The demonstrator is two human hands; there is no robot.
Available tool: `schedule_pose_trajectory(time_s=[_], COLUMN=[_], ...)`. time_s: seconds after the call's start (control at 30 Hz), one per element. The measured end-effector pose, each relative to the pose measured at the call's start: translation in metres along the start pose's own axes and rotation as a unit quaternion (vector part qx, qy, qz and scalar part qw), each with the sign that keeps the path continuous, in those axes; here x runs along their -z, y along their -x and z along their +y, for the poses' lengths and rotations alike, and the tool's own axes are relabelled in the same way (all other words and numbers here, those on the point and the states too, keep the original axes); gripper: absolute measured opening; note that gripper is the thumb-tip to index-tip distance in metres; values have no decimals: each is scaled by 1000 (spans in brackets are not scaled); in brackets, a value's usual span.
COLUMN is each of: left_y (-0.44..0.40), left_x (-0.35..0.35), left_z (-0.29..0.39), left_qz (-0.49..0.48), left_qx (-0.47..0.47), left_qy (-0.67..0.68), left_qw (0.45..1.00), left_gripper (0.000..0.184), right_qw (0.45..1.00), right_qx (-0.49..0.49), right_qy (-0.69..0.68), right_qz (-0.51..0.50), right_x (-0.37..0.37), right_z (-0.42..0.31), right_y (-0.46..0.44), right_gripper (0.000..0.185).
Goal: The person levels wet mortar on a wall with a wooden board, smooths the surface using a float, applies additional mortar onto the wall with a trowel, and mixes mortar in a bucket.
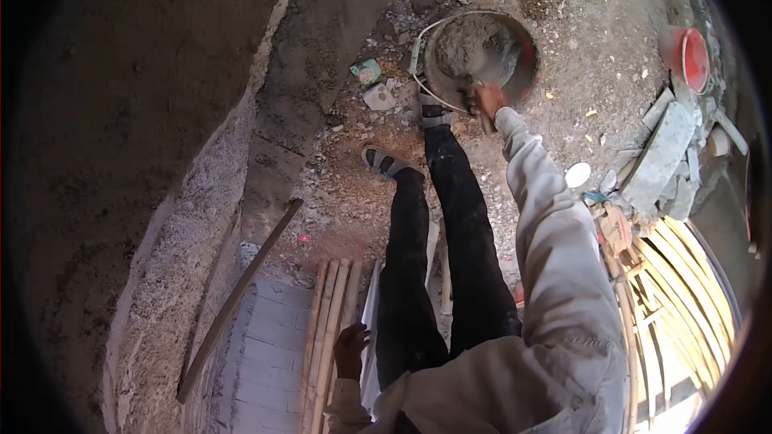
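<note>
My right hand (pixel 487 100) is closed around the handle of a trowel (pixel 488 122), reaching over the near rim of a bucket (pixel 527 90). Grey wet mortar (pixel 470 44) is heaped inside, and the trowel's blade is hard to make out against it. The bucket's pale wire handle (pixel 416 56) hangs over its left side. Down by my left thigh, my left hand (pixel 351 347) hangs with loosely bent fingers and nothing visible in it. It is nearest to several upright wooden poles (pixel 326 329).
A rough, partly plastered wall (pixel 193 273) runs along the left, with a wooden strip (pixel 240 297) leaning there. Rubble (pixel 379 97) litters the ground. At right are a red bucket (pixel 693 60), broken slabs (pixel 663 153) and bent bamboo strips (pixel 683 281).
</note>
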State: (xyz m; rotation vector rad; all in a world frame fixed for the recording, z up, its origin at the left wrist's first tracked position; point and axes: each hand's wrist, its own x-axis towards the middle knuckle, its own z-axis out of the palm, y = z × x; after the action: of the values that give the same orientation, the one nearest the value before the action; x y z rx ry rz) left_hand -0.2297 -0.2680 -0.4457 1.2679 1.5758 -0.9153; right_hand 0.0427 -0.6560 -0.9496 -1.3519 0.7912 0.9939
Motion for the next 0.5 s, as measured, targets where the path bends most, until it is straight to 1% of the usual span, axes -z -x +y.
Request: schedule_pose_trajectory(time_s=[0.03,0.07,0.1,0.17,0.2,0.23,0.27,0.33,0.37,0.4,0.47,0.5], left_y=[1,6,8,17,25,33,38,38,38,42,46,42], left_x=[4,4,9,22,27,32,40,64,75,85,102,113], left_z=[-3,2,2,3,7,10,8,-3,-9,-13,-19,-26], left_qz=[-6,-4,-12,-16,-13,-12,-9,-3,-1,4,15,13], left_qx=[-13,-25,-47,-86,-102,-120,-132,-167,-204,-214,-242,-251], left_qy=[-11,-12,-26,-36,-30,-22,-19,-7,-3,3,22,3], left_qw=[1000,1000,998,996,994,993,991,986,979,977,970,968], left_gripper=[26,27,26,26,25,25,25,25,24,24,25,23], right_qw=[982,832,885,921,956,978,986,973,956,935,891,868], right_qx=[123,328,283,269,232,196,85,135,161,188,254,279], right_qy=[140,439,362,275,173,65,-141,-181,-238,-291,-348,-378], right_qz=[34,87,76,68,50,41,-6,-41,-57,-79,-142,-160], right_x=[-2,-5,-8,-20,-29,-39,-57,-76,-85,-94,-111,-122], right_z=[1,0,1,8,-20,-50,-105,-162,-187,-211,-280,-309], right_y=[17,39,49,63,96,129,194,274,309,345,443,485], right_gripper=[7,7,10,11,10,9,10,10,11,14,22,24])
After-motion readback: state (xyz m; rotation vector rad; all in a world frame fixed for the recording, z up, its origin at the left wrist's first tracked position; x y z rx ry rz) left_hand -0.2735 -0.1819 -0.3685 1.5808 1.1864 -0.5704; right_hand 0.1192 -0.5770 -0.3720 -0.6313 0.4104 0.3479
